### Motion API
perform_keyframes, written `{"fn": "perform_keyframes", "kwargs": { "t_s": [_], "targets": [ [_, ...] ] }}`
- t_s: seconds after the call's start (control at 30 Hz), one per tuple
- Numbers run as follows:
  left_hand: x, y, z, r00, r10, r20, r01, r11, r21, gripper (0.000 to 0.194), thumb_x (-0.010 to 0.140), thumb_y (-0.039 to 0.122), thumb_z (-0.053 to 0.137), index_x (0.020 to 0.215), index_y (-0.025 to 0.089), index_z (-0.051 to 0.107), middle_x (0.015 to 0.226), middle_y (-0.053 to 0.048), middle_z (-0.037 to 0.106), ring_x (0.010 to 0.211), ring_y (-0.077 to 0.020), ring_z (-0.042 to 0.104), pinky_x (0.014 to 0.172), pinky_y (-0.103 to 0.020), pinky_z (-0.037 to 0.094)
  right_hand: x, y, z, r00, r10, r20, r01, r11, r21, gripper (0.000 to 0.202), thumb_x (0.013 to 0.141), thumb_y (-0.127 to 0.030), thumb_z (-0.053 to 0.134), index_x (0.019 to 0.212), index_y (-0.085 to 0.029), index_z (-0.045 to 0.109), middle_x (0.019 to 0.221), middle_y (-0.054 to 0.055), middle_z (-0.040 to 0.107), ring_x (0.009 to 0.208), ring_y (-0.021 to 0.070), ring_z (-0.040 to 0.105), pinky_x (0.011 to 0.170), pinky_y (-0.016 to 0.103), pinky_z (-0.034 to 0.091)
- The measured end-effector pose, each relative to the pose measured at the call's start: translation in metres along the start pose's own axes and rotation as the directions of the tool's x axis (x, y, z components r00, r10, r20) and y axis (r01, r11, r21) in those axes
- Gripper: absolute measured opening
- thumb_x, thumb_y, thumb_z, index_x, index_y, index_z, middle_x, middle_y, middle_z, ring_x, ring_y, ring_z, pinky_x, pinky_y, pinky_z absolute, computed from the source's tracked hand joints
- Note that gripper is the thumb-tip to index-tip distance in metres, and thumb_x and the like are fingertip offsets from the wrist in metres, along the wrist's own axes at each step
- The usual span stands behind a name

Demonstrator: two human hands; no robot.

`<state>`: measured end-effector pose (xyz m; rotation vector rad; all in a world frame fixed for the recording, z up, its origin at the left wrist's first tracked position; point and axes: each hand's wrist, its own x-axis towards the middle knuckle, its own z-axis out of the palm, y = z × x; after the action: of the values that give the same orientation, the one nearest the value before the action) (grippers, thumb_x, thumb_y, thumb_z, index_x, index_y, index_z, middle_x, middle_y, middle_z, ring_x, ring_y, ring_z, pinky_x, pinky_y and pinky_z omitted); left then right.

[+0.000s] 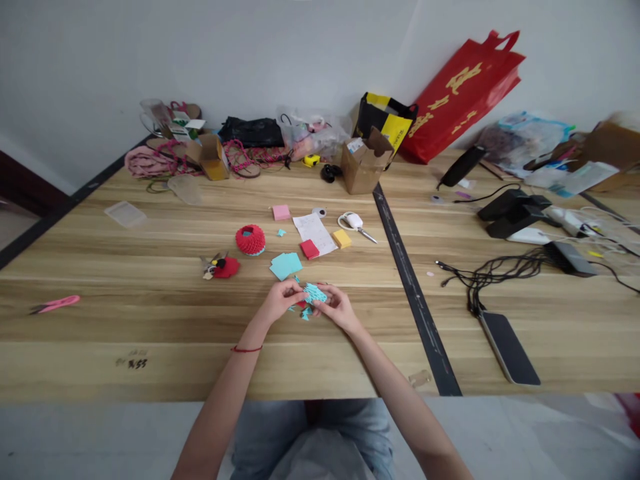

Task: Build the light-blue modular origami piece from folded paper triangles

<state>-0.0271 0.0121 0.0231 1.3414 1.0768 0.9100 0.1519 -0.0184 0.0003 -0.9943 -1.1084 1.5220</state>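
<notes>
Nearest the camera are the person's grey-clad lap and two bare forearms reaching out over the pale striped wooden tabletop [150, 320], the left wrist ringed by a thin red string. The left hand [281, 298] and the right hand [334, 305] meet over the near middle of the tabletop, both with fingers pinched shut on a small turquoise folded-paper cluster [315, 293] held between them just above the wood; a few loose turquoise bits [305, 313] and a scrap of red lie under it. The cluster looks very light and easily crushed, apparently made of interlocked folded pieces that could slip apart, so it is best held gently at its outer edges with the fingertips, as both hands do. Just beyond the hands lies a stack of turquoise paper squares [285, 265], then a red square note pad [309, 249], a white written sheet [315, 233], a yellow pad [342, 239] and a pink pad [281, 212]. To the left stands a round red folded-paper bowl [251, 239], and a small red heap with clips [223, 267] beside it. A pink-handled cutter [56, 304] lies well apart at far left. To the right, past a dark seam in the tabletop, a black phone [509, 347] with tangled cables lies clear of the hands. Bags and boxes line the wall; nothing crowds the hands.
</notes>
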Motion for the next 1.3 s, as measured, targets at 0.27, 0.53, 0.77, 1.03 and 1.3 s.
{"fn": "perform_keyframes", "kwargs": {
  "t_s": [0.27,0.53,0.77,1.03,1.3],
  "targets": [
    [0.000,0.009,-0.002,0.989,0.131,-0.073,-0.126,0.990,0.060,0.032,0.069,0.046,0.071,0.067,0.014,0.067,0.069,-0.004,0.061,0.069,-0.0156,0.054,0.066,-0.027,0.044,0.002,-0.004,0.004,0.999,0.028,0.029,-0.029,0.999,0.037,0.047,0.067,-0.044,0.074,0.106,-0.022,0.059,0.067,-0.002,0.068,0.050,0.0154,0.062,0.055,0.031,0.053],
    [-0.001,0.015,-0.021,0.975,0.160,-0.156,-0.132,0.976,0.174,0.038,0.079,0.049,0.058,0.079,0.014,0.073,0.071,-0.005,0.064,0.071,-0.0170,0.056,0.069,-0.026,0.043,0.003,-0.006,0.001,0.993,0.101,0.066,-0.116,0.953,0.280,0.045,0.068,-0.047,0.073,0.103,-0.020,0.061,0.076,0.002,0.068,0.057,0.0150,0.063,0.058,0.029,0.053],
    [-0.002,0.007,-0.031,0.997,0.060,-0.047,-0.039,0.931,0.363,0.026,0.082,0.037,0.057,0.082,0.015,0.071,0.062,-0.002,0.063,0.058,-0.0137,0.053,0.058,-0.023,0.039,0.005,-0.008,-0.002,0.995,0.101,0.019,-0.102,0.948,0.301,0.036,0.068,-0.040,0.075,0.094,-0.017,0.065,0.079,0.003,0.069,0.056,0.0126,0.060,0.054,0.025,0.049],
    [0.000,-0.003,-0.027,0.985,0.093,0.145,-0.148,0.884,0.444,0.023,0.080,0.036,0.060,0.083,0.015,0.070,0.074,-0.004,0.064,0.064,-0.0135,0.053,0.059,-0.023,0.040,0.007,-0.007,-0.005,0.991,0.121,-0.051,-0.097,0.938,0.332,0.035,0.064,-0.038,0.078,0.090,-0.017,0.067,0.080,0.003,0.069,0.051,0.0102,0.056,0.048,0.022,0.046],
    [-0.004,0.008,-0.029,0.978,0.097,0.183,-0.186,0.801,0.570,0.022,0.071,0.038,0.071,0.070,0.016,0.069,0.074,-0.005,0.066,0.075,-0.0180,0.056,0.069,-0.027,0.042,0.009,-0.007,-0.006,0.990,0.126,-0.061,-0.097,0.932,0.349,0.031,0.065,-0.036,0.078,0.086,-0.017,0.067,0.080,0.004,0.070,0.050,0.0094,0.055,0.047,0.021,0.044]
  ]
}}
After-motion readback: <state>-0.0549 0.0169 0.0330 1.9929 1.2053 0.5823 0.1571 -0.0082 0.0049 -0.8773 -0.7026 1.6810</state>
